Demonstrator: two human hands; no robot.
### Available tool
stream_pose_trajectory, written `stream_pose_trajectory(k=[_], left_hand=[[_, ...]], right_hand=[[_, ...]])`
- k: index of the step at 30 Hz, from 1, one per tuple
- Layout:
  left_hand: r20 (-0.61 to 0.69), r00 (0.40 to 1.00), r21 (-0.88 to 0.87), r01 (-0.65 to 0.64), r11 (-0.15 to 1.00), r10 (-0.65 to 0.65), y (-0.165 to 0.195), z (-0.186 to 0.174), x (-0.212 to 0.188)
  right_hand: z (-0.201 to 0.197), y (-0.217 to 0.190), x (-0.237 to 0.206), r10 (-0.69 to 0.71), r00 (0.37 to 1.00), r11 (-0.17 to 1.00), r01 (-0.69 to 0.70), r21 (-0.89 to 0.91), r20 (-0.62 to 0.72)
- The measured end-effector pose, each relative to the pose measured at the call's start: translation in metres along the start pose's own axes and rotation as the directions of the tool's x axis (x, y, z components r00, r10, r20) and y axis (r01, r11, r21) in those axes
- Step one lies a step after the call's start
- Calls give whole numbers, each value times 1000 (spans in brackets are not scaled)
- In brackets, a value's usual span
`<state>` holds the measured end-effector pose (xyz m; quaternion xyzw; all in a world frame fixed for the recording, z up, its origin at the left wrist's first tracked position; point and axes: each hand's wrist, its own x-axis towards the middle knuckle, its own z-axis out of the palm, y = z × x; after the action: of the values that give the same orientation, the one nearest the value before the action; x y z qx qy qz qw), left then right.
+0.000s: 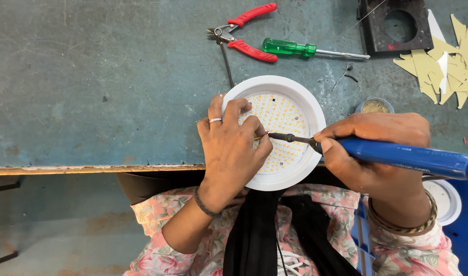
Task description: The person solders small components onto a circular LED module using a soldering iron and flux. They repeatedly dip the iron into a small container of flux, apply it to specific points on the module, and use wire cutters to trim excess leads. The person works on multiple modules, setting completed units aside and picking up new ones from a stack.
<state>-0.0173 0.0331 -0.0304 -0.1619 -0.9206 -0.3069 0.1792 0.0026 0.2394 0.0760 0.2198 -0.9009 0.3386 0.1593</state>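
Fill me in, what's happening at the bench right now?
A person is soldering on a round white LED light panel at the bench edge. The right hand holds a blue-handled soldering iron, its tip on the board. The left hand rests on the panel, pinching a thin wire at the tip. Red pliers and a green screwdriver lie unused behind.

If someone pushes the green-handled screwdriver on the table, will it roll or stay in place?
The green-handled screwdriver looks rounded along its handle, so it would probably roll if pushed sideways. It lies flat and free on the table, with nothing visibly blocking it except the red-handled pliers beside it. Its metal shaft looks stiff, so it should lift without bending.
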Motion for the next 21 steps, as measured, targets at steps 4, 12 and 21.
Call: stream_pose_trajectory(k=[4,12,21], left_hand=[[10,1000,-5,-6,1000,6,-1,0,0],[10,1000,-8,-3,1000,3,-1,1,-1],[-39,999,20,-13,1000,14,4,0,-8]], right_hand=[[-9,4,-8,15,999,1000,-14,18,-52],[5,27,-60,289,886,936,-182,302,-363],[119,20,-109,187,902,891,11,453,-389]])
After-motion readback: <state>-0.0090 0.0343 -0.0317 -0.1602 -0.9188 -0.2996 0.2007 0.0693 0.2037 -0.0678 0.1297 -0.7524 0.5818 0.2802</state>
